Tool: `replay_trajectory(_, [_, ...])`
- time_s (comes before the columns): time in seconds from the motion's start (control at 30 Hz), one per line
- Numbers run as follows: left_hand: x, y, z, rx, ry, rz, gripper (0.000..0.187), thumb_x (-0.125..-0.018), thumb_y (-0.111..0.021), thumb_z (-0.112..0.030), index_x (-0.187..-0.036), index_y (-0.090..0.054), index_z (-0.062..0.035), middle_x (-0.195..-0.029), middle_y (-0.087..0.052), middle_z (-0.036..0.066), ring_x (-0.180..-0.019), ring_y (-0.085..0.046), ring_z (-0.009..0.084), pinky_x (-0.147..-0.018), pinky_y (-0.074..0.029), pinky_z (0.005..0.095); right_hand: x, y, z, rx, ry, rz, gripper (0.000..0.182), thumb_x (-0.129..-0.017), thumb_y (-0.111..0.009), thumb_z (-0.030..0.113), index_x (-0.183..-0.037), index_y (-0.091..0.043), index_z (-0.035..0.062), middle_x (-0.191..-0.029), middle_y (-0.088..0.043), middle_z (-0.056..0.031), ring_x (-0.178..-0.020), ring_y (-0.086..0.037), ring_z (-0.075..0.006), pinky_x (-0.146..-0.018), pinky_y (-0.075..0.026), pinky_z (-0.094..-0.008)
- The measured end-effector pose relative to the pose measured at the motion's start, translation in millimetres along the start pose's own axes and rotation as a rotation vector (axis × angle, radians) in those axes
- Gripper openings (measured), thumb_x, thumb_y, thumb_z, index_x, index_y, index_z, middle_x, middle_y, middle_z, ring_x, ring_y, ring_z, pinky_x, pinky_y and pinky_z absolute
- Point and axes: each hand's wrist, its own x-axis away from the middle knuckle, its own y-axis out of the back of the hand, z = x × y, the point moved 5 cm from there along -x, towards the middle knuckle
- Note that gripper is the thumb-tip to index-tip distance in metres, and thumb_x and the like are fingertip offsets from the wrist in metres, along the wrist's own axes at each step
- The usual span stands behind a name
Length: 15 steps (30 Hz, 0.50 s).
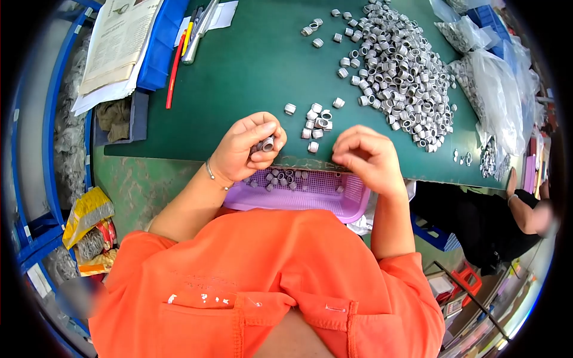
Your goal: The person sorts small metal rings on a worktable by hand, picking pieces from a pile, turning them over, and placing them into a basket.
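Note:
My left hand (pixel 249 147) is closed around a small grey metal ring fitting (pixel 267 144), its round opening facing right; another dark metal piece seems to be tucked in beside it. Over the table's front edge, my right hand (pixel 366 156) has its fingers curled in towards the thumb, and what they hold, if anything, is hidden. A small group of metal fittings (pixel 316 117) lies on the green table (pixel 233 77) between and just beyond my hands. Below the edge, a purple plastic basket (pixel 334 209) contains several similar fittings (pixel 283 178).
A large heap of fittings (pixel 403 77) covers the back right, beside clear plastic bags (pixel 498 89). At the left are a blue bin (pixel 158 56), papers (pixel 122 45), a red pen (pixel 175 73) and a grey box (pixel 138 116). Another person (pixel 471 215) sits at the right.

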Motion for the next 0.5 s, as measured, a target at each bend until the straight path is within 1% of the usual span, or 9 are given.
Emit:
replay_trajectory(0.13, [0.2,1.8,0.2,-0.002,-0.006,-0.008,0.017,-0.098,-0.042,-0.015,-0.091,-0.051,-0.0023,-0.08,-0.05,0.01,-0.046,-0.029,0.0022,-0.036,-0.023,0.0146,-16.6,5.9,2.5,0.434,0.235,-0.371,0.013,-0.077,-0.062,-0.007,-0.087,-0.064,0.0007,-0.087,-0.06,-0.0095,-0.073,-0.059,-0.0199,-0.065,-0.048,-0.0274])
replay_trajectory(0.17, [-0.8,1.5,0.2,0.001,-0.014,0.006,0.017,-0.098,-0.042,-0.015,-0.09,-0.05,-0.0023,-0.08,-0.05,0.01,-0.046,-0.029,0.0021,-0.036,-0.023,0.0145,-21.2,4.7,3.0,0.55,0.267,-0.414,0.018,-0.078,-0.062,-0.005,-0.095,-0.064,0.0022,-0.09,-0.059,-0.0118,-0.077,-0.059,-0.0254,-0.067,-0.048,-0.0295])
replay_trajectory(0.2, [-1.4,1.9,1.0,0.006,-0.021,0.017,0.018,-0.099,-0.041,-0.015,-0.09,-0.05,-0.0022,-0.08,-0.05,0.01,-0.045,-0.029,0.0019,-0.036,-0.023,0.0144,-26.8,3.3,0.5,0.642,0.336,-0.423,0.023,-0.077,-0.063,-0.003,-0.099,-0.064,0.0031,-0.093,-0.059,-0.0138,-0.084,-0.059,-0.0302,-0.072,-0.048,-0.0337])
replay_trajectory(0.27, [-1.9,0.4,0.7,-0.006,-0.005,-0.002,0.018,-0.099,-0.041,-0.016,-0.092,-0.05,-0.0025,-0.08,-0.05,0.009,-0.046,-0.03,0.0019,-0.036,-0.023,0.0141,-32.7,-2.9,0.7,0.833,0.455,-0.412,0.024,-0.075,-0.065,-0.002,-0.098,-0.064,0.0027,-0.093,-0.06,-0.0138,-0.087,-0.058,-0.032,-0.076,-0.047,-0.0371])
replay_trajectory(0.33, [-0.8,1.2,0.5,-0.012,-0.005,0.003,0.018,-0.099,-0.04,-0.016,-0.093,-0.05,-0.0026,-0.081,-0.05,0.009,-0.046,-0.031,0.0018,-0.036,-0.024,0.0139,-28.5,-0.9,-3.9,0.795,0.404,-0.407,0.024,-0.072,-0.066,-0.003,-0.096,-0.064,0.0027,-0.092,-0.061,-0.0127,-0.086,-0.057,-0.0326,-0.078,-0.046,-0.0384])
replay_trajectory(0.4, [0.9,2.6,0.5,-0.009,-0.013,0.018,0.018,-0.1,-0.04,-0.016,-0.094,-0.051,-0.0029,-0.081,-0.051,0.009,-0.047,-0.032,0.0015,-0.037,-0.025,0.0137,-18.5,1.0,-4.5,0.669,0.292,-0.432,0.026,-0.073,-0.065,-0.004,-0.098,-0.064,0.0029,-0.093,-0.06,-0.0129,-0.084,-0.057,-0.0306,-0.074,-0.047,-0.0359])
replay_trajectory(0.43, [1.2,2.6,0.6,-0.003,-0.016,0.03,0.018,-0.1,-0.04,-0.016,-0.094,-0.051,-0.003,-0.081,-0.051,0.008,-0.047,-0.032,0.0013,-0.037,-0.025,0.0136,-10.9,0.4,-2.2,0.511,0.226,-0.447,0.028,-0.076,-0.063,-0.008,-0.101,-0.065,0.0037,-0.094,-0.059,-0.0095,-0.081,-0.059,-0.0208,-0.07,-0.048,-0.0294])
replay_trajectory(0.47, [0.4,2.4,0.2,0.002,-0.023,0.044,0.018,-0.1,-0.04,-0.016,-0.094,-0.051,-0.0031,-0.081,-0.051,0.008,-0.047,-0.032,0.0011,-0.037,-0.025,0.0136,-1.9,-0.6,0.3,0.514,0.227,-0.446,0.028,-0.076,-0.063,-0.008,-0.101,-0.065,0.0037,-0.094,-0.059,-0.0095,-0.081,-0.059,-0.0208,-0.07,-0.048,-0.0294])
replay_trajectory(0.5, [-0.3,3.0,0.4,-0.005,-0.024,0.047,0.018,-0.1,-0.04,-0.016,-0.094,-0.051,-0.003,-0.081,-0.051,0.008,-0.047,-0.032,0.0011,-0.037,-0.026,0.0133,5.9,-1.7,-4.3,0.334,0.134,-0.368,0.029,-0.077,-0.062,-0.009,-0.103,-0.065,0.0033,-0.095,-0.059,-0.0074,-0.082,-0.058,-0.0164,-0.07,-0.048,-0.0274])
